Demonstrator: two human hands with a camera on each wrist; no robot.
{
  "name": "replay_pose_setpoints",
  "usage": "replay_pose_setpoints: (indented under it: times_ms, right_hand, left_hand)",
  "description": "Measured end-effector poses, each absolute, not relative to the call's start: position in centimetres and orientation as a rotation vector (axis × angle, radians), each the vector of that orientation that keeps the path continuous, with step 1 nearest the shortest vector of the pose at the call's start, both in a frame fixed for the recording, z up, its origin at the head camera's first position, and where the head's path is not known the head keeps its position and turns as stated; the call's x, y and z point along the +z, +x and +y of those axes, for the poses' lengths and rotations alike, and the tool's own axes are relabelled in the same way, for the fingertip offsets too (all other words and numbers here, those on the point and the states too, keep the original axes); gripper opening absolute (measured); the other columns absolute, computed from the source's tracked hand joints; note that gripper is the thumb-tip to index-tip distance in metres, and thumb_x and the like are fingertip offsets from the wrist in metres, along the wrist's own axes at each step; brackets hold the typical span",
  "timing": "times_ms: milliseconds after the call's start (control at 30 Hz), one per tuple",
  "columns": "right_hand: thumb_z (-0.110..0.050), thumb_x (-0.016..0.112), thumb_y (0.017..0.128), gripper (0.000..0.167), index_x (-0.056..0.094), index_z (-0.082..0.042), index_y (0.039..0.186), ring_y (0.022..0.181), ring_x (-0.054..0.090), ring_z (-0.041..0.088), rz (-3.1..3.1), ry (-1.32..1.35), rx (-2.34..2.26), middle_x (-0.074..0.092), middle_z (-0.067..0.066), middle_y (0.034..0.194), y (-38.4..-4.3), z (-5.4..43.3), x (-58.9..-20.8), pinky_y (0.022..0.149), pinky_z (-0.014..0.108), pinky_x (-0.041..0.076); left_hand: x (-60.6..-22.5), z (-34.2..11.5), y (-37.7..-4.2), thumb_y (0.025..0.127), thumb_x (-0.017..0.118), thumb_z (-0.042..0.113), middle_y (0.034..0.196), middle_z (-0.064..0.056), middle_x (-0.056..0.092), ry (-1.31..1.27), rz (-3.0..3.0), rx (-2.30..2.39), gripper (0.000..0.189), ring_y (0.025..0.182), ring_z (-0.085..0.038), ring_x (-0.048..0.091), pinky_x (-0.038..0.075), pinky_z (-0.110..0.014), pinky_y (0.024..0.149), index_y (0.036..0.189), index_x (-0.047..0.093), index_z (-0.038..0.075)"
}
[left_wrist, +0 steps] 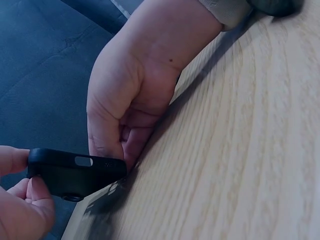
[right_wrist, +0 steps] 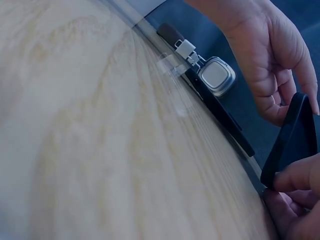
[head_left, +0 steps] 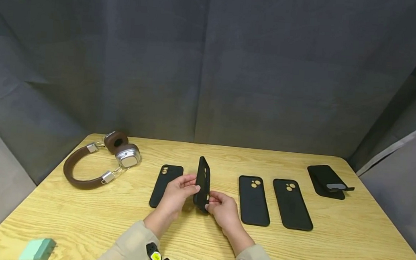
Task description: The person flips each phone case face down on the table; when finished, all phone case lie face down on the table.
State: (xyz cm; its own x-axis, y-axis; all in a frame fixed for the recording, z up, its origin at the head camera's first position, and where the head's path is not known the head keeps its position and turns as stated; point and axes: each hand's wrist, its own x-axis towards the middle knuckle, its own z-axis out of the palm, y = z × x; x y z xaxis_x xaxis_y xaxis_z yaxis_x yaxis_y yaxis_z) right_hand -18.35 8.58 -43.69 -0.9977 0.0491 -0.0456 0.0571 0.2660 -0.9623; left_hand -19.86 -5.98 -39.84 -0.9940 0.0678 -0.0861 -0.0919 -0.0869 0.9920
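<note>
I hold a black phone case (head_left: 204, 186) roughly upright at mid-tabletop (head_left: 348, 244), my left hand (head_left: 175, 194) pinching one side, my right hand (head_left: 225, 212) gripping its lower end. A second case (head_left: 161, 188) lies beside my left hand; two more cases (head_left: 253, 201) lie to my right. Brown headphones (head_left: 75, 183) rest by the far left corner, a black folded item (head_left: 318, 180) near the far right, a green block (head_left: 34, 251) near the left edge.
</note>
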Motion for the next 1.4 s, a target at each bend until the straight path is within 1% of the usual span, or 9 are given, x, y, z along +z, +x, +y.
replay_pose_setpoints:
  times_ms: [133,300,567,667,833,1033,1233,1400]
  right_hand:
    - [0.008,0.065,0.076,0.04,0.059,0.011,0.116,0.083,0.059,0.018,2.501,0.066,-1.862,0.063,0.015,0.092,-18.5,8.7,-43.6,0.071,0.028,0.05]
    - [0.009,0.065,0.075,0.041,0.058,0.011,0.116,0.085,0.061,0.018,2.51,0.035,-1.813,0.063,0.014,0.093,-18.6,8.7,-43.6,0.072,0.028,0.052]
    - [0.007,0.066,0.075,0.041,0.059,0.01,0.115,0.081,0.058,0.015,2.543,0.024,-1.746,0.062,0.012,0.091,-18.7,8.6,-43.4,0.071,0.027,0.05]
    - [0.007,0.065,0.075,0.039,0.06,0.009,0.114,0.081,0.059,0.015,2.551,0.027,-1.731,0.062,0.012,0.091,-18.7,8.6,-43.3,0.071,0.028,0.05]
    - [0.005,0.066,0.076,0.038,0.062,0.007,0.113,0.085,0.062,0.018,2.582,0.028,-1.682,0.065,0.011,0.092,-18.7,8.6,-43.2,0.072,0.029,0.052]
    - [0.006,0.064,0.076,0.037,0.063,0.007,0.112,0.085,0.062,0.017,2.582,0.028,-1.679,0.066,0.011,0.091,-18.7,8.6,-43.1,0.07,0.028,0.052]
    - [0.005,0.061,0.078,0.034,0.062,0.008,0.112,0.082,0.057,0.017,2.5,0.082,-1.728,0.064,0.011,0.091,-18.7,8.9,-42.7,0.068,0.026,0.049]
    - [0.003,0.063,0.078,0.034,0.061,0.01,0.112,0.082,0.055,0.016,2.413,0.099,-1.816,0.062,0.015,0.093,-18.7,9.0,-42.3,0.068,0.025,0.048]
  left_hand:
    - [-39.9,-5.9,-19.9,0.084,0.062,0.0,0.104,-0.011,0.057,-0.044,2.014,2.252,0.04,0.087,-0.011,0.056,0.048,-0.021,0.076,0.123,0.053,-0.006]
    - [-40.0,-5.8,-20.2,0.085,0.061,0.001,0.096,-0.005,0.053,-0.049,1.98,2.233,0.04,0.08,-0.01,0.054,0.046,-0.022,0.07,0.124,0.053,-0.003]
    - [-40.0,-5.5,-20.5,0.086,0.062,0.003,0.093,-0.003,0.05,-0.031,1.99,2.169,0.041,0.077,-0.011,0.052,0.046,-0.025,0.069,0.125,0.053,-0.001]
    - [-39.9,-5.3,-20.7,0.085,0.062,0.003,0.092,-0.002,0.05,-0.033,1.993,2.148,0.041,0.076,-0.011,0.051,0.045,-0.025,0.067,0.125,0.053,0.0]
    - [-39.7,-5.1,-20.8,0.086,0.061,0.002,0.09,-0.001,0.05,-0.014,1.986,2.127,0.041,0.075,-0.011,0.05,0.044,-0.024,0.068,0.126,0.052,-0.001]
    - [-39.6,-4.9,-20.8,0.086,0.062,0.004,0.087,0.0,0.049,0.006,1.985,2.1,0.044,0.074,-0.01,0.049,0.044,-0.025,0.07,0.127,0.05,-0.002]
    - [-39.6,-4.5,-20.7,0.086,0.062,0.006,0.087,0.0,0.048,0.019,2.001,2.095,0.045,0.074,-0.011,0.049,0.042,-0.024,0.066,0.128,0.05,-0.001]
    - [-39.6,-4.4,-20.6,0.086,0.061,0.005,0.086,0.0,0.048,0.02,1.985,2.119,0.045,0.072,-0.01,0.049,0.043,-0.024,0.066,0.129,0.049,-0.002]
